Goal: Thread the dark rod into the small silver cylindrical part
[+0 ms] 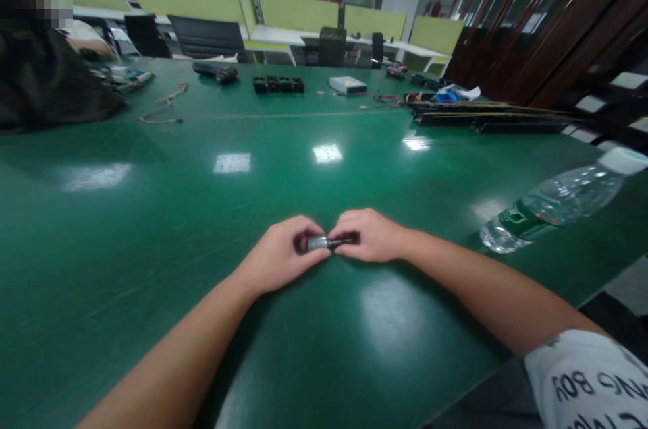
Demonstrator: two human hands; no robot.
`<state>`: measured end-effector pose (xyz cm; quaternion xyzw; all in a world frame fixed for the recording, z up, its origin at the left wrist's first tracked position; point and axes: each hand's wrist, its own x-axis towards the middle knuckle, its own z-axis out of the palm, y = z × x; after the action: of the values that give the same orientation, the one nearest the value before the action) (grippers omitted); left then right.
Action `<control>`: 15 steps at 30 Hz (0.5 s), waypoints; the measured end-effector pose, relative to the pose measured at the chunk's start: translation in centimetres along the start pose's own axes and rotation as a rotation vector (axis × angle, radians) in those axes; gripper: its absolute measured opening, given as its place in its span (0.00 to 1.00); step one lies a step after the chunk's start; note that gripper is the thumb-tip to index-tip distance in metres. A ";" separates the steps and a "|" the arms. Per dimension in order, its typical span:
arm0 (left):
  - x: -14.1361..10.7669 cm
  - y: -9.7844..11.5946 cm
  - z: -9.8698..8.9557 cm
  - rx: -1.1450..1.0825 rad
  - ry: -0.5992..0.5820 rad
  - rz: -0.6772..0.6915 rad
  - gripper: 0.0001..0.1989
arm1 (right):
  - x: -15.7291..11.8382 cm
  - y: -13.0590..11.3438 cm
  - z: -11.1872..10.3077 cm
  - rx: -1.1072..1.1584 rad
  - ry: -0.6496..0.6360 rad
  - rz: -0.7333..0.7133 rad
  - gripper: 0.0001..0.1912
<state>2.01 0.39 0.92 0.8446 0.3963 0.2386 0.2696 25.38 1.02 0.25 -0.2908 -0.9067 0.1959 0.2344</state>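
Note:
My left hand (285, 248) is closed round a small silver cylinder (317, 243) with a dark end, low over the green table (324, 321). From the cylinder's right side a thin dark rod (346, 239) runs into my right hand (370, 236), whose thumb and fingers pinch it. The two hands meet at the fingertips, near the middle of the view. Whether cylinder and rod are one piece or two, I cannot tell. Fingers hide part of both.
A clear plastic bottle (551, 206) with a green label leans at the right. Along the far side are black fan-like blocks (278, 84), a grey flat box (347, 85), a tan cord (165, 104) and long black bars (455, 117). A person's dark sleeve (50, 78) is at far left.

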 end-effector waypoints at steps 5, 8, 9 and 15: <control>0.1 -0.2 0.1 0.003 0.017 0.015 0.12 | 0.1 0.0 0.2 -0.002 0.016 -0.035 0.09; 0.1 -0.2 0.0 0.019 0.026 0.035 0.12 | 0.2 0.0 0.2 -0.022 0.013 -0.041 0.09; 0.1 -0.2 0.0 0.023 0.028 0.041 0.12 | 0.2 0.1 0.2 -0.028 0.011 -0.042 0.09; 0.1 -0.2 -0.1 0.035 0.019 0.049 0.12 | 0.1 0.1 0.0 -0.044 -0.003 -0.043 0.09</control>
<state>1.85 0.60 0.91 0.8563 0.3822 0.2461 0.2451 25.34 1.14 0.25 -0.2760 -0.9172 0.1713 0.2308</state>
